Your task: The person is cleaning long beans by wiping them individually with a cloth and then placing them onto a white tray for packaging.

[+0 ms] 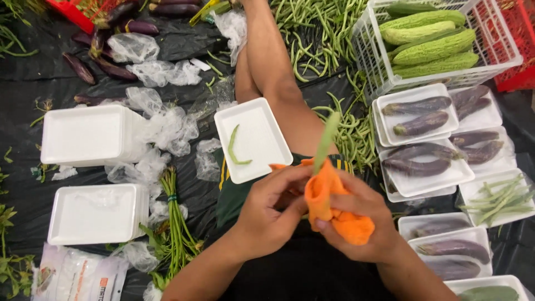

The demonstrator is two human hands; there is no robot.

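Both hands pinch together — the right hand (356,214) wraps an orange cloth (329,203) round a green bean (326,142), the left hand (270,209) steadies it — the bean looks light, thin and snappable, best gripped low.

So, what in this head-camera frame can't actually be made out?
- Green bean: its lower end is wrapped in the orange cloth held by the right hand and left hand.
- Lowest tray at right: cut off by the bottom edge.
- Red crate at top left: cut off by the top edge.
- Eggplants under plastic wrap: blurred, details unclear.
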